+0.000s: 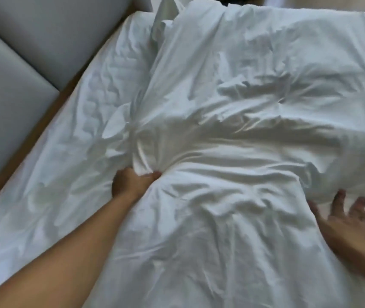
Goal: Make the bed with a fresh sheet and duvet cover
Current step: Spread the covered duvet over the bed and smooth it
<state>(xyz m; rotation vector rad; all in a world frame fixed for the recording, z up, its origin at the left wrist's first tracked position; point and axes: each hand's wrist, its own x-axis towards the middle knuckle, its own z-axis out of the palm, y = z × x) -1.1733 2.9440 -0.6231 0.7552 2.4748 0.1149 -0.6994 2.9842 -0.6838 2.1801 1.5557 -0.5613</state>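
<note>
Two bare hands work on a white bed seen from above. The left hand [132, 184] reaches forward with its arm lying across the bedding, and its fingers and thumb are curled tight round a bunched fold of the duvet cover [232, 107], so that creases fan out from the fist. The right hand [352, 221] is at the lower right with its fingers spread wide and straight, holding nothing. It is blurred, and it lies just at the edge of a thick fold of the cover; whether the fingertips press on the cloth cannot be told.

The duvet cover sprawls crumpled over the middle and right of the bed, from the near edge up to the far end, heaped in soft ridges. Beneath it the sheet [66, 163] shows along the left side of the mattress, white and heavily wrinkled, bare from the near corner to the head end.

Beside the mattress on the left runs a wooden strip [28, 141], and beyond that stand grey padded headboard panels [21, 74], meeting at an angled seam. At the top, a white pillow [166, 21] stands partly upright, its lower part hidden behind the raised edge of the duvet cover.
</note>
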